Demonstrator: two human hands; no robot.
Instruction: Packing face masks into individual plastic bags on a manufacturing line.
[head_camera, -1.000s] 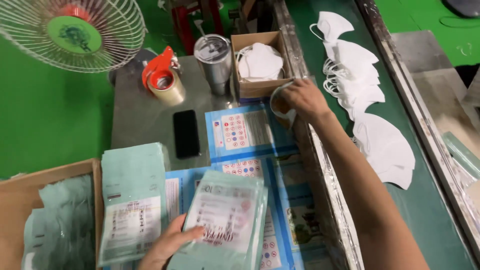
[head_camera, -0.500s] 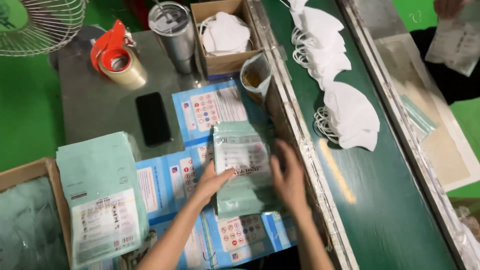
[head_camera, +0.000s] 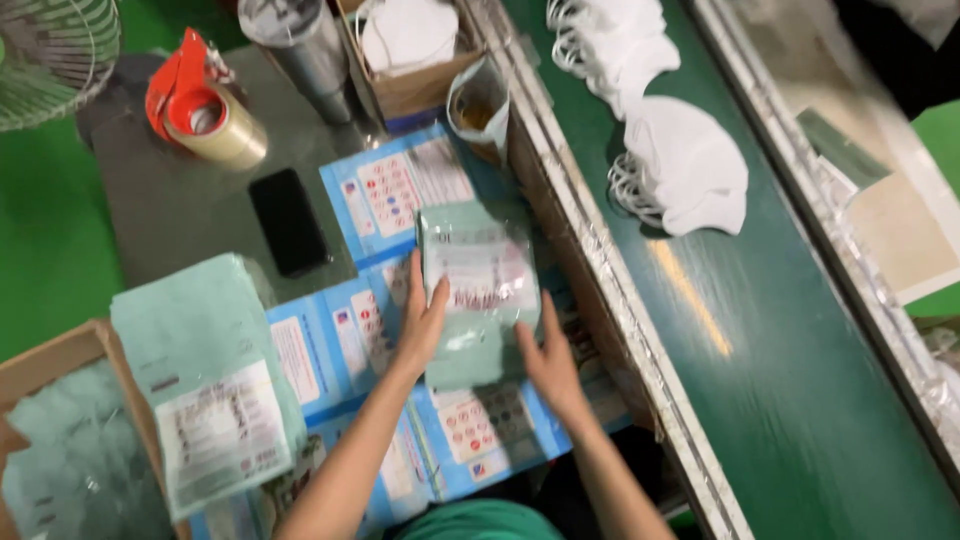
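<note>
Both hands press flat, fingers spread, against the sides of a stack of pale green packets (head_camera: 478, 290): left hand (head_camera: 422, 325) on its left edge, right hand (head_camera: 545, 355) on its lower right. The stack lies on blue printed sheets (head_camera: 395, 185) on the counter (head_camera: 190, 205). Beyond the stack stands a cardboard box (head_camera: 410, 90); right of it, white masks (head_camera: 685, 170) lie on the green belt (head_camera: 800, 380).

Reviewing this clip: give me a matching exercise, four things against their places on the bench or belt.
Things:
1. black phone
2. tape dispenser
3. white masks
4. pale green packet stack

Places:
A. on the green belt
B. between left hand and right hand
C. far left of the grey table, near the fan
D. flat on the grey table beside the blue sheets

Pairs: 1-D, 2-C, 3-A, 4-B
</note>
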